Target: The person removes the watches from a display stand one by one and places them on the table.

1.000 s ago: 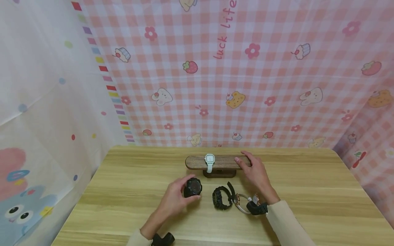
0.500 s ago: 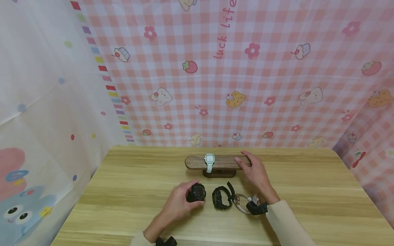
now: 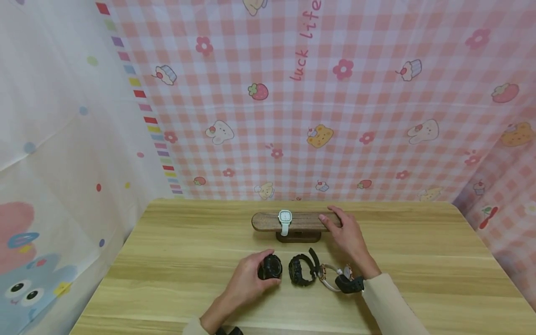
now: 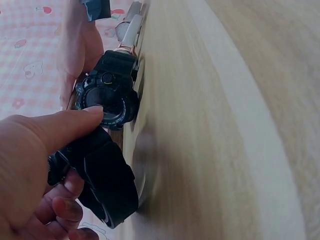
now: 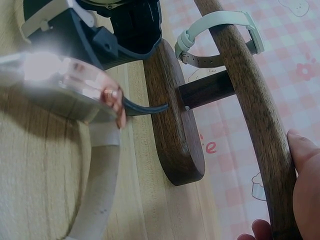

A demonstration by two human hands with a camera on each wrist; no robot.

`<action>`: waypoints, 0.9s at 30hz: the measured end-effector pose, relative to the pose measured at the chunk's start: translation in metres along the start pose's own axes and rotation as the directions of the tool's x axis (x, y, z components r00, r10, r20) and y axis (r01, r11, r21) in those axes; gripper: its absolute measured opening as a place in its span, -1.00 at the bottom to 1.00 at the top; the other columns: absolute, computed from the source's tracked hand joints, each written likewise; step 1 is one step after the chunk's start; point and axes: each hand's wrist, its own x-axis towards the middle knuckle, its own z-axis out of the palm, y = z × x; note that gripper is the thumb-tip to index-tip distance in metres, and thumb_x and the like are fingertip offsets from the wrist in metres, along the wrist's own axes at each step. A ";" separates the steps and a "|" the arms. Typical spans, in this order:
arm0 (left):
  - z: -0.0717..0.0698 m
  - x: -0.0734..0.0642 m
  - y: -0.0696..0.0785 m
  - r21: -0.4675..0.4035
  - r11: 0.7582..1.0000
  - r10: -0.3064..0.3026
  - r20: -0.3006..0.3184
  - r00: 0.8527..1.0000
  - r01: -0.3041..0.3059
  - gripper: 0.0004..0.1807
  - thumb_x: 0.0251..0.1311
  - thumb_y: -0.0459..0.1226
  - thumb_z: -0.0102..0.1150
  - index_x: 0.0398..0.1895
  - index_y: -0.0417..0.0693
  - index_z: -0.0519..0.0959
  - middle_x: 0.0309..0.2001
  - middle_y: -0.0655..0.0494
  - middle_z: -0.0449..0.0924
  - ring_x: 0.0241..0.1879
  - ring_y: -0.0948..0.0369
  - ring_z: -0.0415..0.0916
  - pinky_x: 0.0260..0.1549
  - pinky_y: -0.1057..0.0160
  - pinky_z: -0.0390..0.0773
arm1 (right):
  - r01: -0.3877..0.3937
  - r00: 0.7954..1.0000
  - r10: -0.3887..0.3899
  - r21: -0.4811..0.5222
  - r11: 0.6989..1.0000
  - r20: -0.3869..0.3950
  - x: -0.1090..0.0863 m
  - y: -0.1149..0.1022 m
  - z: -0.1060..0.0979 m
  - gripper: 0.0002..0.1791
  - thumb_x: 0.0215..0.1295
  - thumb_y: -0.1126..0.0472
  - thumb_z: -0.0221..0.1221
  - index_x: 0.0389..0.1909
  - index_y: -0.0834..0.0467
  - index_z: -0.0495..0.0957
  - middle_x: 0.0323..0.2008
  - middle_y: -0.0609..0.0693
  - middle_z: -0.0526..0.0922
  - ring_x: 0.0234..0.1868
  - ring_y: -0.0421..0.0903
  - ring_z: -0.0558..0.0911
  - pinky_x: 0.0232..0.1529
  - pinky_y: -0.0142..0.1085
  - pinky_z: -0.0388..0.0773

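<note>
My left hand (image 3: 247,278) holds a black watch (image 3: 273,267) between thumb and fingers, low over the table; whether it touches the wood I cannot tell. Its black strap (image 4: 107,177) hangs in a loop in the left wrist view. Just right of it, a second black watch (image 3: 298,270) rests on its side. My right hand (image 3: 348,236) grips the right end of a dark wooden watch stand (image 3: 265,222). Around the stand's bar, left of its middle, sits a white watch (image 3: 285,217), its pale strap (image 5: 212,21) fastened in a loop.
Right of the second black watch lies a white-strapped watch with a rose-gold case (image 3: 322,271). Another rose-gold watch (image 3: 348,270) is partly hidden by the black camera mount (image 3: 350,284) at my right wrist. Checked pink cloth (image 3: 368,158) hangs behind the wooden table (image 3: 167,242).
My left hand has carried the black watch to the right and slightly nearer to me, closer to the second black watch. My right hand stays on the stand.
</note>
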 end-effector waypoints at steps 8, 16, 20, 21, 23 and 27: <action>0.005 0.001 0.001 0.018 1.000 0.003 0.006 1.000 -0.003 -0.22 -0.11 -0.20 0.58 0.24 -0.28 0.49 0.12 -0.21 0.60 0.10 -0.08 0.57 0.14 -0.03 0.51 | -0.003 1.000 0.003 0.000 1.000 0.003 0.000 -0.001 0.000 -0.30 0.43 -0.18 0.10 0.37 0.23 0.37 0.28 0.38 0.43 0.29 0.35 0.40 0.27 0.23 0.31; 0.010 0.001 0.002 0.041 0.999 -0.001 0.024 1.000 0.000 -0.21 -0.12 -0.17 0.58 0.24 -0.27 0.49 0.11 -0.20 0.61 0.09 -0.07 0.57 0.14 -0.03 0.51 | -0.018 1.000 0.018 0.002 1.000 0.012 0.000 -0.001 0.000 -0.29 0.43 -0.19 0.10 0.38 0.23 0.36 0.29 0.40 0.39 0.29 0.36 0.38 0.27 0.25 0.30; 0.011 0.000 0.003 0.041 0.999 0.000 0.025 1.000 -0.001 -0.20 -0.13 -0.17 0.58 0.24 -0.26 0.49 0.07 -0.20 0.63 0.04 -0.05 0.59 0.11 -0.03 0.54 | -0.003 1.000 0.003 0.003 1.000 0.006 -0.001 -0.001 0.000 -0.30 0.43 -0.17 0.11 0.37 0.25 0.37 0.28 0.40 0.41 0.29 0.35 0.40 0.26 0.24 0.31; 0.012 0.000 0.003 0.043 0.999 0.000 0.025 1.000 -0.001 -0.20 -0.13 -0.17 0.58 0.24 -0.26 0.49 0.07 -0.19 0.63 0.03 -0.04 0.59 0.10 -0.03 0.54 | 0.001 1.000 -0.001 0.003 1.000 0.004 -0.001 -0.002 0.000 -0.31 0.43 -0.16 0.11 0.36 0.26 0.37 0.28 0.39 0.42 0.28 0.35 0.40 0.25 0.24 0.32; 0.012 0.000 0.003 0.047 0.999 0.000 0.023 1.000 -0.001 -0.20 -0.13 -0.17 0.58 0.24 -0.26 0.49 0.05 -0.19 0.64 0.02 -0.03 0.59 0.09 -0.02 0.55 | 0.007 1.000 -0.007 0.003 1.000 0.001 -0.001 -0.002 0.000 -0.31 0.44 -0.15 0.11 0.36 0.26 0.37 0.27 0.39 0.43 0.28 0.35 0.41 0.25 0.24 0.32; 0.013 0.000 0.003 0.063 0.998 0.003 0.022 1.000 -0.005 -0.21 -0.13 -0.16 0.58 0.23 -0.25 0.51 -0.08 -0.07 0.68 -0.09 0.08 0.60 0.04 0.04 0.58 | 0.013 1.000 -0.013 0.001 1.000 -0.002 0.000 -0.001 0.000 -0.32 0.44 -0.14 0.11 0.35 0.27 0.38 0.27 0.39 0.43 0.28 0.36 0.40 0.26 0.24 0.31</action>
